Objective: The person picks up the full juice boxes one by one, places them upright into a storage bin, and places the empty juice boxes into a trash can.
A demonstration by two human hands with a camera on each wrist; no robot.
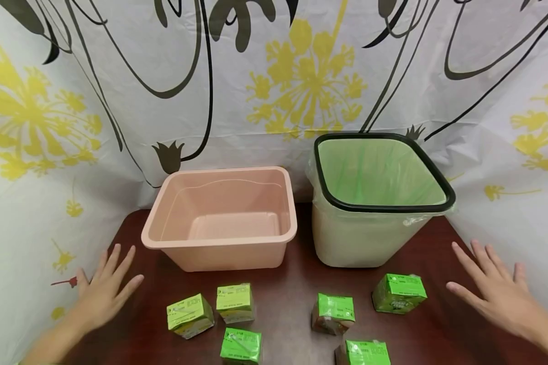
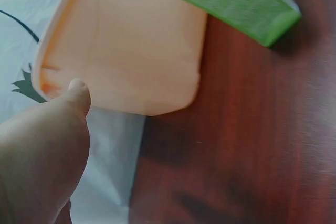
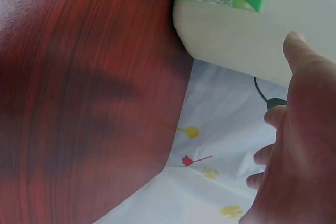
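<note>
Fingers spread, my left hand (image 1: 102, 296) hovers at the left side of the table and holds nothing. My right hand (image 1: 500, 289) is likewise spread and bare at the right side. Between them stand several small green drink cartons. A yellowish-green carton (image 1: 190, 316) is nearest the left hand, with another carton (image 1: 235, 303) beside it and a brighter carton (image 1: 240, 345) in front. On the right are a carton (image 1: 333, 313), one at the front edge (image 1: 367, 353), and one (image 1: 399, 294) nearest the right hand. In the left wrist view, the thumb (image 2: 79, 95) appears before the pink basin (image 2: 136, 51).
At the back left sits a pink plastic basin (image 1: 224, 243). To its right stands a pale bin (image 1: 351, 241) with a black rim and a green liner. A patterned white cloth (image 1: 237, 116) hangs behind and beside the dark red wooden table (image 1: 287, 289).
</note>
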